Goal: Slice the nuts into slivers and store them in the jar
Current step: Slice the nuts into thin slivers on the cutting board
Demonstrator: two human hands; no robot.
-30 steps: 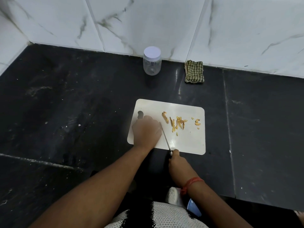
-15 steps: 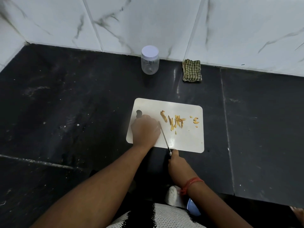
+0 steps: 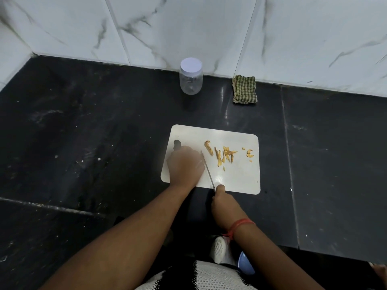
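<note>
White cutting board (image 3: 234,176), yellow nut slivers (image 3: 225,155), green checked cloth (image 3: 244,89), black counter (image 3: 83,143), white-lidded clear jar (image 3: 191,77)

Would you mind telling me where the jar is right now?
In the head view, the jar stands lidded at the back of the black counter by the marble wall, left of the folded checked cloth and beyond the cutting board.

Lighting was moderate and even, apparently from overhead. The white marble wall (image 3: 209,28) appeared bright; the black countertop (image 3: 83,132) stayed dark, with a soft streak of glare near the checked cloth (image 3: 244,89). The cutting board (image 3: 236,176) showed a faint sheen. The left hand (image 3: 185,166) was motion-blurred and washed out. Wide-angle distortion bent the wall joints and counter edges toward the frame borders. Overall sharpness was soft.
</note>
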